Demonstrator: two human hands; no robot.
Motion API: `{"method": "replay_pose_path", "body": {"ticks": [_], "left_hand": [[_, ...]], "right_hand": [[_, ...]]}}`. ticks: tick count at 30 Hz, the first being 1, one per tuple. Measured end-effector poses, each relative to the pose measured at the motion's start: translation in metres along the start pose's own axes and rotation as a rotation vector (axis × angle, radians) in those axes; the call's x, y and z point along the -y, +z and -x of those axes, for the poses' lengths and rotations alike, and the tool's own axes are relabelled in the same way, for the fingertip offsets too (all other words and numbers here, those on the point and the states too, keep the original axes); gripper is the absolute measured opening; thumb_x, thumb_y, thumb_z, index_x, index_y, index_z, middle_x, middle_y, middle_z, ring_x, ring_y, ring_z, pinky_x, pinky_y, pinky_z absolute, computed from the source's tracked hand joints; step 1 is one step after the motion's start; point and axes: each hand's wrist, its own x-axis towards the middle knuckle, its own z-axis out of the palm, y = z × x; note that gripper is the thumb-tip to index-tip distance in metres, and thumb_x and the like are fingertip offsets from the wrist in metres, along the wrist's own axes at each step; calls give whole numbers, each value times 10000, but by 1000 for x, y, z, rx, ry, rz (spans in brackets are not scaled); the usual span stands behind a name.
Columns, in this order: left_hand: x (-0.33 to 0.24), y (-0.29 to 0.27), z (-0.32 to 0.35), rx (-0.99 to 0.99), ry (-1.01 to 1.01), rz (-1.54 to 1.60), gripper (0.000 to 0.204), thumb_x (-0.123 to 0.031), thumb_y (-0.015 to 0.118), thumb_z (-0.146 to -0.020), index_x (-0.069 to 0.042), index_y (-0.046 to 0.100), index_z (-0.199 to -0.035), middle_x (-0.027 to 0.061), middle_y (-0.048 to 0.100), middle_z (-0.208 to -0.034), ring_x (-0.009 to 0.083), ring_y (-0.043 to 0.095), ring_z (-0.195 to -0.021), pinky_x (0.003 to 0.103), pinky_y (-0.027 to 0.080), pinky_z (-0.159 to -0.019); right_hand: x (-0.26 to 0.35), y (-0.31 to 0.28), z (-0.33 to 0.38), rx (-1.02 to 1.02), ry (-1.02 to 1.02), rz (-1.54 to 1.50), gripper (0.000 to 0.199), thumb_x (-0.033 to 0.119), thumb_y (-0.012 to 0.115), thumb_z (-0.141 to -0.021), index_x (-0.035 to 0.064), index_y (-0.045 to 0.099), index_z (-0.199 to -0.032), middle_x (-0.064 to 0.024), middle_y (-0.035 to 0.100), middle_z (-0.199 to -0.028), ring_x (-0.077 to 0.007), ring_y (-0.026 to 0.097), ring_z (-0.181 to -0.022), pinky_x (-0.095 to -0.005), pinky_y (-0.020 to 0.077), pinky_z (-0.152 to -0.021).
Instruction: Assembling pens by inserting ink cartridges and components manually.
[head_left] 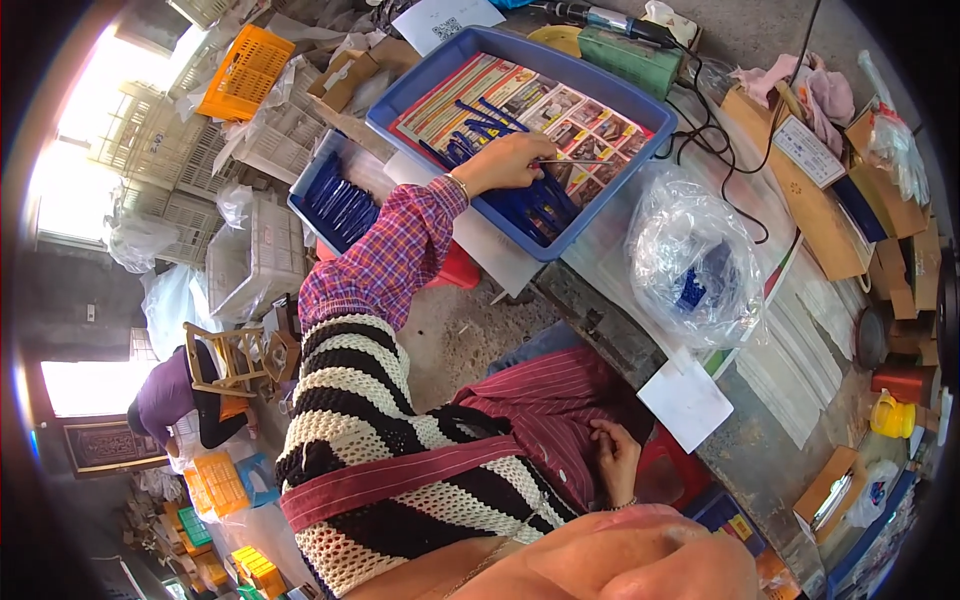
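My left hand [508, 163], at the end of a plaid sleeve, reaches over a blue tray [615, 218] and is closed on a thin metal rod-like tool [582, 161]. The tool's shank points right; its other end is hidden in my fingers. Under and beside this hand, several slim blue-handled tools [545, 208] lie in the tray, partly over a printed sheet [470, 85] with red and photo panels. My right hand [615, 455] rests at the lap, against a maroon striped apron [560, 410]. Its fingers are loosely bent and apart, with nothing visible in them.
Left of the tray, a smaller bin holds more blue tools [340, 205]. A clear plastic bag [695, 265] with small blue pieces sits on the right. Black cables [735, 165] run near a green box [625, 65]. Another person [175, 395] bends over at far left.
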Motion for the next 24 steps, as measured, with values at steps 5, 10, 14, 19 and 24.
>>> {"method": "replay_pose_path", "body": {"ticks": [5, 10, 14, 19, 24], "left_hand": [[-3, -2, 2, -32, -23, -70, 244, -27, 619, -696, -5, 582, -937, 130, 590, -917, 311, 575, -870, 367, 463, -744], [-10, -9, -3, -141, 5, 9, 239, -27, 593, -713, -22, 587, -953, 122, 613, -892, 307, 590, -811, 356, 472, -710], [-17, -13, -5, -387, -4, 46, 217, -31, 603, -709, -33, 604, -926, 132, 597, -832, 303, 579, -741, 348, 463, -659], [-82, -29, -23, -392, 10, 248, 188, -15, 601, -713, -24, 615, -900, 107, 570, -751, 180, 570, -595, 292, 463, -555], [-167, -18, -24, -256, 445, 257, 265, 40, 595, -666, -26, 596, -923, 86, 601, -830, 263, 607, -700, 325, 489, -598]], "right_hand": [[1, 1, 5, -2, 20, 8, 216, -61, 494, -799, 25, 644, -929, -91, 597, -705, -175, 585, -639, -263, 434, -573], [5, -2, 11, -3, 20, -4, 221, -65, 491, -801, 20, 643, -936, -90, 605, -717, -172, 588, -649, -258, 441, -590], [12, -6, 17, 0, 67, -66, 224, -52, 486, -807, 9, 646, -950, -53, 615, -735, -87, 549, -648, -210, 417, -582], [-2, -11, 25, 3, 75, -140, 187, -36, 521, -827, 6, 644, -961, -53, 645, -801, -86, 575, -615, -202, 437, -540], [36, -29, 10, 178, 301, -657, 227, 103, 529, -891, -7, 603, -1075, -86, 652, -975, -102, 600, -740, -206, 463, -620]]}}
